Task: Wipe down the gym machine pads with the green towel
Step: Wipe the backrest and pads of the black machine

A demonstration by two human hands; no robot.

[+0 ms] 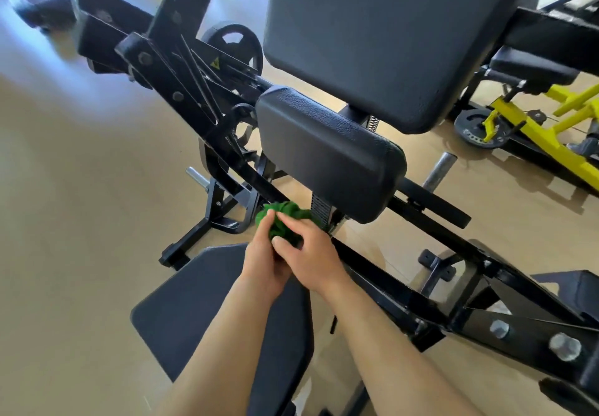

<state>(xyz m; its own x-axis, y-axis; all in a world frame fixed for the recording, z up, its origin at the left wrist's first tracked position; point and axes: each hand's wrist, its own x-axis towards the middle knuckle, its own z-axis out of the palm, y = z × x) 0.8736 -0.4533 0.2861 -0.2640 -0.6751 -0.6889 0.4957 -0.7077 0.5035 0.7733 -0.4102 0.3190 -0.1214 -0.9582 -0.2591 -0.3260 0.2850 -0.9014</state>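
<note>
A bunched green towel (282,218) is held between both hands above the front of the black seat pad (194,318). My left hand (262,263) grips it from below and the left. My right hand (308,253) grips it from the right, thumb on top. Just above and right of the towel sits a small black textured pad (327,153). A large black back pad (389,36) rises behind it. The towel touches neither of those two pads.
Black steel frame bars (421,289) run diagonally under the pads, with a weight plate (236,46) behind and a chrome peg (439,169) at the right. A yellow machine (551,143) stands at far right. Tan floor (81,188) spreads out on the left.
</note>
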